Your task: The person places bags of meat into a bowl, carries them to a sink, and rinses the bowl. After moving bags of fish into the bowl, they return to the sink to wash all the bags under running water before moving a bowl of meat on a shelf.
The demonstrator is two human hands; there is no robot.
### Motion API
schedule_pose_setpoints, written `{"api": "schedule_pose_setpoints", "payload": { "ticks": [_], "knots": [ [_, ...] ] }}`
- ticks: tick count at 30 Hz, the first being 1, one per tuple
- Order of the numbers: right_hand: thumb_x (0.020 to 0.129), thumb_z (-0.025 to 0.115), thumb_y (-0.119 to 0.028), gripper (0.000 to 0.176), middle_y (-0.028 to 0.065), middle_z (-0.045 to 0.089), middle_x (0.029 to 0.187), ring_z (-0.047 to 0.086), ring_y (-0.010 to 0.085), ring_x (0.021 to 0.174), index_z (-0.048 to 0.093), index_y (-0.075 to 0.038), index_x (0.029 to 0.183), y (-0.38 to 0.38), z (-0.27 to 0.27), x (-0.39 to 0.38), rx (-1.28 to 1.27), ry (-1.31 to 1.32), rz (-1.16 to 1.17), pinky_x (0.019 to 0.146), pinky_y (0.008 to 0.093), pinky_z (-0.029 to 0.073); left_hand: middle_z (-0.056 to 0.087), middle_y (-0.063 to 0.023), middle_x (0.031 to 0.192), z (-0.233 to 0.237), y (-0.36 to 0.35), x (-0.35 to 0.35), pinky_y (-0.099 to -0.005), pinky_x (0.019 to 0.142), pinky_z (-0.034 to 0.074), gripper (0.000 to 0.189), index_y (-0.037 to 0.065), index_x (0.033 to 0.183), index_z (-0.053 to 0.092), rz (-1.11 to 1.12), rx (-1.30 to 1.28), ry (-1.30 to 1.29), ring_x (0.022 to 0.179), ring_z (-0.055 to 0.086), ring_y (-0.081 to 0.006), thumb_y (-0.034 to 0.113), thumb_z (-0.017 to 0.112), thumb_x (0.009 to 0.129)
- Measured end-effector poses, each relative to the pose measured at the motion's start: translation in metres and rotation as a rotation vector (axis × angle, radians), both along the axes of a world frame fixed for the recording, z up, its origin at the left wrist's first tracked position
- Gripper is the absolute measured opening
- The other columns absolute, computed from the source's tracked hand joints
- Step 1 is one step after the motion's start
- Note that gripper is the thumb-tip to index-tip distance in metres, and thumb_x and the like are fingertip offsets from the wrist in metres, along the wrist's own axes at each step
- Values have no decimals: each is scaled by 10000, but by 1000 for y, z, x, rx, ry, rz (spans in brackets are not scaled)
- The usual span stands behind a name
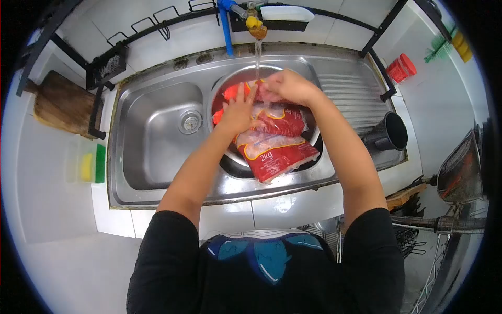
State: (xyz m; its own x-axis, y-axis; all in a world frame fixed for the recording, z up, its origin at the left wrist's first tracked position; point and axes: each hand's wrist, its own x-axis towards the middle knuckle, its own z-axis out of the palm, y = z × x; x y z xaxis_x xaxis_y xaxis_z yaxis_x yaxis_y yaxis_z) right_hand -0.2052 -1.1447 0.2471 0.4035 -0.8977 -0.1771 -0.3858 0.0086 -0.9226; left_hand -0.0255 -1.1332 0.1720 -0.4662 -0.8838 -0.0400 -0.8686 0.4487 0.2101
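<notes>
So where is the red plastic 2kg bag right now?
In the head view, the red plastic 2kg bag lies mid-frame in a round steel bowl, in the right basin of the steel sink, under the running tap.

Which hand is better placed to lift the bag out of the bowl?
Probably the right hand: it is curled over the top edge of the bag, below the tap, and seems to grip it. The left hand lies open and flat on the bag, fingers spread.
</notes>
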Motion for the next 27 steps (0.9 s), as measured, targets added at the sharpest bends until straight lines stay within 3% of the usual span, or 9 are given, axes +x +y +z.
{"api": "schedule_pose_setpoints", "payload": {
  "ticks": [4,7,10,13,18,20,23,27],
  "knots": [
    [790,564,-182,235,164,636,796,613,278,767,605,8,921,59,-13,-28,-464,296,-95,702,352,478,-24,-185,1429,-1,-6,1,-597,904,316,1093,233,1386,-1,-5,24,8,1211,269,-475,529,695,596],
    [817,554,-163,292,205,592,973,576,302,926,556,7,1055,99,-22,-38,-229,505,-246,803,318,448,-4,-188,1429,-4,-8,3,-595,919,301,1061,254,1386,24,-18,25,38,1183,286,-510,530,688,605],
    [792,583,-249,521,279,424,1213,429,381,1128,422,-18,1230,125,-83,-42,-403,605,-252,918,361,380,5,-187,1430,-4,-7,5,-579,922,306,1045,248,1386,37,-34,15,59,1193,289,-490,534,681,614],
    [795,586,-275,649,281,235,1342,312,392,1216,285,-33,1317,143,-84,-27,-380,516,-332,987,361,309,52,-191,1424,-8,-3,9,-561,930,302,1005,220,1386,66,-55,-30,96,1204,303,-450,524,665,639],
    [716,672,-294,738,284,233,1343,281,387,1239,298,-118,1327,173,-68,-34,-311,502,-244,998,376,288,184,-215,1385,-28,9,33,-481,996,242,877,111,1360,198,-188,-141,68,1230,279,-397,516,611,700],
    [658,722,-280,793,284,251,1334,250,393,1252,311,-155,1325,188,-62,-37,-373,548,-92,1009,392,266,185,-203,1385,-30,16,45,-480,1011,212,847,113,1349,230,-228,-165,97,1240,256,-389,506,613,703],
    [592,752,-334,877,243,279,1335,305,426,1207,287,-273,1333,194,-71,-28,-500,694,-166,980,494,277,183,-181,1390,-32,24,53,-481,1019,199,818,122,1340,251,-236,-186,117,1250,233,-383,492,615,708],
    [579,754,-326,870,219,316,1315,343,436,1166,299,-285,1320,190,-74,-12,-485,893,-193,950,522,300,179,-152,1395,-28,28,52,-496,1019,195,807,137,1336,263,-205,-171,112,1252,223,-377,483,623,702]
  ]
}}
